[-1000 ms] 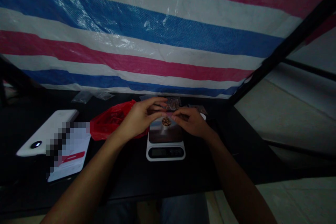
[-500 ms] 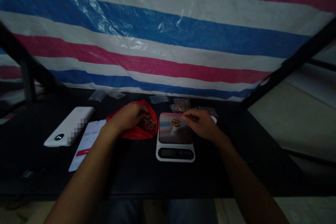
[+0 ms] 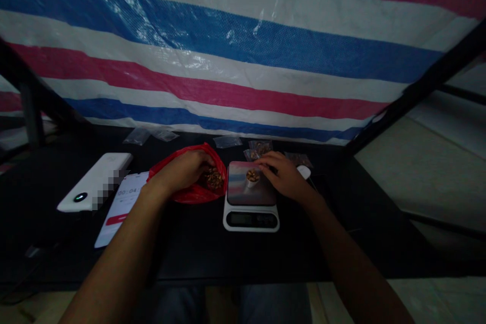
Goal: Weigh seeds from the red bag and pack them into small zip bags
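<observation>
A red plastic bag (image 3: 203, 193) lies wide open, with many small brown-gold pieces (image 3: 213, 178) inside. My left hand (image 3: 192, 167) reaches in over its left side, fingers curled down at the pieces; what they hold, if anything, is hidden. To the bag's right stands a white kitchen scale (image 3: 251, 212) with a shiny metal plate. On the plate sits a small white cup (image 3: 251, 183) filled with similar pieces. My right hand (image 3: 279, 172) hovers at the plate's right edge, its thumb and fingertips pinched together beside the cup. Anything between them is too small to make out.
Behind the scale lie clear bags of brown pieces (image 3: 260, 147), another such bag (image 3: 298, 160) and a white round object (image 3: 304, 171). Flat clear bags (image 3: 227, 142) rest along the back. At left are a phone (image 3: 121, 207) showing a timer and a white power bank (image 3: 94, 182).
My right hand has shifted slightly toward the cup, its fingers straighter. My left hand stays in the red bag with small finger movement. The view has shifted a little.
</observation>
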Demonstrator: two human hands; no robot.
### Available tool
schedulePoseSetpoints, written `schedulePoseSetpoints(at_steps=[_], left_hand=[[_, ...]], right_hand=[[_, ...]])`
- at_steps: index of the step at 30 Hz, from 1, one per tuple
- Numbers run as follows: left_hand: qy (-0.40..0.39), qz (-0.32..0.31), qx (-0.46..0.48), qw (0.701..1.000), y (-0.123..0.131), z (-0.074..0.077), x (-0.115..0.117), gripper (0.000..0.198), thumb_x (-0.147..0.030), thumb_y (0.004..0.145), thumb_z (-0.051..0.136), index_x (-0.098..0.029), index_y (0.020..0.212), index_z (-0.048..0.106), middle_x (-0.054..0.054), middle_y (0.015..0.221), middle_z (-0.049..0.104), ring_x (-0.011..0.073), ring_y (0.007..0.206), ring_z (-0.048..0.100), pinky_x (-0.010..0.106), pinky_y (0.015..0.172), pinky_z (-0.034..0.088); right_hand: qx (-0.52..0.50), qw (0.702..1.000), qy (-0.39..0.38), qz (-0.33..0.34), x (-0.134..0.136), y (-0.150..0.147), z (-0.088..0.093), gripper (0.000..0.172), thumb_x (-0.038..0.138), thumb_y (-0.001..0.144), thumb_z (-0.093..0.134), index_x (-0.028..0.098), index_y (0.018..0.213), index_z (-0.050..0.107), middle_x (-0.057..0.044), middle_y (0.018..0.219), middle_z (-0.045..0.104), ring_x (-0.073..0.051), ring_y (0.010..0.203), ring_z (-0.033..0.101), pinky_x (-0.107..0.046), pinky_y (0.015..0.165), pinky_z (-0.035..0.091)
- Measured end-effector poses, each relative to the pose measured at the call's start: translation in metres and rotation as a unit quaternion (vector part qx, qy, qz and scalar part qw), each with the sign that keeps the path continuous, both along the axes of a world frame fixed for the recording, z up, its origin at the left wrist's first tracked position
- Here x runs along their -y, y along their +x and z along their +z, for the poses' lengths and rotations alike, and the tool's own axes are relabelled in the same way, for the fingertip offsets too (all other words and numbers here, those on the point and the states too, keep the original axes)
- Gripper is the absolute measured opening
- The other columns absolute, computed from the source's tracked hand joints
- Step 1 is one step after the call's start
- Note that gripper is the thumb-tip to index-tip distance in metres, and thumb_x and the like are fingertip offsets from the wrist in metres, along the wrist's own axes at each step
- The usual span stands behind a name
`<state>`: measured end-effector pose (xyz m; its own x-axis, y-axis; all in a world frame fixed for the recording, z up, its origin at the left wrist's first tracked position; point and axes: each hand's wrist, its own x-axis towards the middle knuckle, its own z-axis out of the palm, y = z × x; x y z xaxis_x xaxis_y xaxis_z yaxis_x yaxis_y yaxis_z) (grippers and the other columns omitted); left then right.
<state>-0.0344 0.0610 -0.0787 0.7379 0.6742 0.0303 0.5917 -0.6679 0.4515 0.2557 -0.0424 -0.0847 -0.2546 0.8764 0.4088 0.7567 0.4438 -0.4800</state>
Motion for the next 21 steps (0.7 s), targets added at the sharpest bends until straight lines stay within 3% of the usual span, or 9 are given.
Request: schedulePoseSetpoints(at_steps=[7, 11, 15, 21], left_hand=[[-0.049, -0.01, -0.031, 0.998, 0.004, 0.001, 0.006, 0.026, -0.016, 0.087, 0.056, -0.021, 0.1, 0.078, 0.006, 0.109, 0.078, 0.0208, 0.1, 0.072, 0.03, 0.095, 0.052], [-0.042, -0.011, -0.049, 0.998, 0.002, -0.001, 0.006, 0.026, -0.019, 0.087, 0.054, -0.022, 0.095, 0.078, 0.006, 0.106, 0.079, 0.0209, 0.097, 0.072, 0.03, 0.092, 0.052], [-0.028, -0.004, -0.068, 0.997, 0.003, 0.003, 0.011, 0.028, -0.02, 0.085, 0.054, -0.025, 0.098, 0.079, 0.004, 0.109, 0.079, 0.0217, 0.097, 0.073, 0.031, 0.089, 0.052], [-0.036, 0.033, -0.104, 0.993, 0.007, 0.009, 0.017, 0.028, -0.019, 0.08, 0.056, -0.025, 0.095, 0.078, 0.004, 0.103, 0.079, 0.022, 0.091, 0.073, 0.03, 0.081, 0.053]], right_hand=[[0.062, 0.997, -0.043, 0.035, -0.006, -0.001, -0.006, 0.028, 0.014, 0.097, 0.058, 0.021, 0.117, 0.075, -0.01, 0.115, 0.069, -0.025, 0.11, 0.058, -0.045, 0.098, 0.046], [0.065, 0.996, -0.05, 0.041, -0.007, -0.002, -0.003, 0.025, 0.015, 0.095, 0.062, 0.022, 0.114, 0.077, -0.009, 0.114, 0.068, -0.025, 0.11, 0.056, -0.044, 0.098, 0.045], [0.068, 0.995, -0.059, 0.043, -0.009, -0.005, 0.0, 0.033, 0.013, 0.096, 0.06, 0.024, 0.124, 0.073, -0.009, 0.114, 0.066, -0.024, 0.108, 0.056, -0.042, 0.096, 0.045], [0.055, 0.996, -0.055, 0.047, -0.013, -0.005, -0.001, 0.023, 0.01, 0.092, 0.063, 0.023, 0.103, 0.077, -0.007, 0.108, 0.066, -0.023, 0.106, 0.056, -0.042, 0.097, 0.044]])
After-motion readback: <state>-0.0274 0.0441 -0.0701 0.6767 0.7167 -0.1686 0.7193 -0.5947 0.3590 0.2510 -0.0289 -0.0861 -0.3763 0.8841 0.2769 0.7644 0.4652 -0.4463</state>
